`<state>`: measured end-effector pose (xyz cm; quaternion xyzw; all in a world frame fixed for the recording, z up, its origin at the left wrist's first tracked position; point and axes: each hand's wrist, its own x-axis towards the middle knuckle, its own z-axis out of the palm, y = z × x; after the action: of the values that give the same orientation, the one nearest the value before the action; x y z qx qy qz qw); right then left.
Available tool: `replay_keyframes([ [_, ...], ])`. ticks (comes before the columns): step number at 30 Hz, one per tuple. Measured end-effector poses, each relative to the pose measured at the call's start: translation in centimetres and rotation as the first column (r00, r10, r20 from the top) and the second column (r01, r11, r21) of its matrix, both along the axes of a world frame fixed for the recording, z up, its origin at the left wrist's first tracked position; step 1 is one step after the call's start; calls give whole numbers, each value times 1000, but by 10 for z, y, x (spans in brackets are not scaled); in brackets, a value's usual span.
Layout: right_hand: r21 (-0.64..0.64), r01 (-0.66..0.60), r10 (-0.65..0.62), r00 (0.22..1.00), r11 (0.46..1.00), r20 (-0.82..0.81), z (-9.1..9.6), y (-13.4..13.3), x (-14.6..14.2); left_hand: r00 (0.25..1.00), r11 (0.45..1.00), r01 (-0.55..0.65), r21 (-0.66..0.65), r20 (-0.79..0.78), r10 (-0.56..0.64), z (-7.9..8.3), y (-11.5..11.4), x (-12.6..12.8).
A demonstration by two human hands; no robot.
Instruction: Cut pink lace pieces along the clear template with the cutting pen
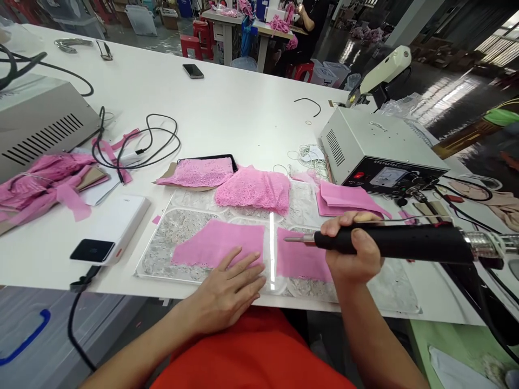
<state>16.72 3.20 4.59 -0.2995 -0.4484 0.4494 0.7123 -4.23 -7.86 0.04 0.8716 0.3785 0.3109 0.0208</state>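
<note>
My left hand (233, 292) lies flat with fingers spread, its fingertips on the lower right part of a pink fabric piece (227, 243). In my right hand (357, 251) is a black handheld ultrasonic cutter (405, 241), its metal tip pointing left. That tip hovers over or touches a second pink fabric piece (302, 256); I cannot tell which. Both pieces lie on a clear board (162, 243) with grey marbled patches. Behind them are a heap of pink lace pieces (255, 189), another lace stack (206, 172) and folded pink fabric (344, 199).
A grey generator box (385, 146) with a lit red switch stands at the right, cables running beside it. To the left are a white power bank (117, 227), pink scraps (44, 183) and another grey box (44, 119). A phone (193, 71) lies farther back; a person (308, 27) sits beyond.
</note>
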Motion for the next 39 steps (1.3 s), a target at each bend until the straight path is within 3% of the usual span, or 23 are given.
replay_keyframes([
  [6, 20, 22, -22, 1000, 1000, 15, -3, 15, 3, 994, 995, -94, 37, -46, 96, -2, 20, 39],
  [11, 64, 19, -18, 1000, 998, -21, -10, 21, -1, 972, 981, -184, 65, -135, 192, -10, 36, 56],
  [18, 71, -31, 33, 999, 997, -40, -15, 24, -3, 954, 969, -245, 19, -173, 244, -20, 42, 57],
  [39, 55, -62, 63, 998, 997, -18, -18, 26, -5, 957, 973, -232, 12, -178, 231, -18, 41, 58],
])
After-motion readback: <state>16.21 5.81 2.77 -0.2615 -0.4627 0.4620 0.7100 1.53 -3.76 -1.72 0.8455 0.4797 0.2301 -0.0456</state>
